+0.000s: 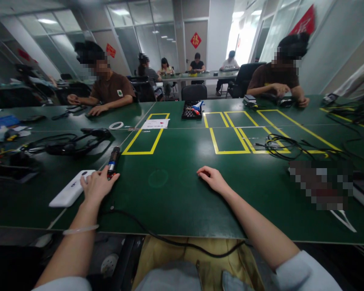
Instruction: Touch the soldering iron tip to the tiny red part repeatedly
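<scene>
Left hand lies over the near end of a dark cylindrical tool with a blue band, left of centre on the green surface. Thumb and forefinger lie about that end, apart from each other; the hand hides the contact, so I cannot tell whether they are clamped on it.

Right hand rests well apart from the tool, fingers curled together, nothing visible in them.

Risks, as judged:
- Rolling. The barrel looks round; a glancing push from the thumb could set it turning.
- Poor grip. Held only by its near end, the tool could tip or swing, far end dropping.
- Knock. White phone-like slab lies just left, under or beside the other left fingers; a sideways sweep could shove it.
- Snag. Black cable droops over the near edge and across the lap; a forearm drawn back could catch it. If it feeds something, a tug might carry through; its ends are unclear from here.
</scene>
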Tool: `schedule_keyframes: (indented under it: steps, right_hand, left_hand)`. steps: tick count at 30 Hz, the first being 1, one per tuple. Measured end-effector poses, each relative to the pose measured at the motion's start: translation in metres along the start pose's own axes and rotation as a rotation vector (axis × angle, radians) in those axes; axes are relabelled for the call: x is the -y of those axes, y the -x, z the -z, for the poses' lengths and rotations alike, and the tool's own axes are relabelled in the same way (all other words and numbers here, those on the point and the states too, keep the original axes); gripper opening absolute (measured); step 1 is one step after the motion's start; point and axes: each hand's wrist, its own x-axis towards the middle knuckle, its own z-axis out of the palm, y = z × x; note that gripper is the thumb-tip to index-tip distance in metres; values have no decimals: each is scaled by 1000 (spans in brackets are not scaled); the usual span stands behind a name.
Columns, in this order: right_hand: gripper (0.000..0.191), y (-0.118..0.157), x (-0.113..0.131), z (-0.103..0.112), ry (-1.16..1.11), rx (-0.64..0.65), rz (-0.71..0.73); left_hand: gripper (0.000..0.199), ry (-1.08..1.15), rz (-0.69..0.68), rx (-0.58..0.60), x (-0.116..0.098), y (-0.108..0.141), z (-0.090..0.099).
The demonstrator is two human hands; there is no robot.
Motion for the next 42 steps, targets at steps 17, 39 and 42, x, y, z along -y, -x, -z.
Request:
schedule_keyframes:
  steps: [17, 39, 42]
  right_hand:
    - [19, -2, 0, 2, -58, 51, -21]
    - [33, 1, 9, -7, -585, 190, -43]
    - [33, 0, 5, -9, -554, 145, -32]
  left_hand:
    - [44, 62, 22, -68, -20, 9, 21]
    - [58, 1605, -512, 899, -254, 78, 35]
    - [42, 1654, -412, 905, -254, 78, 26]
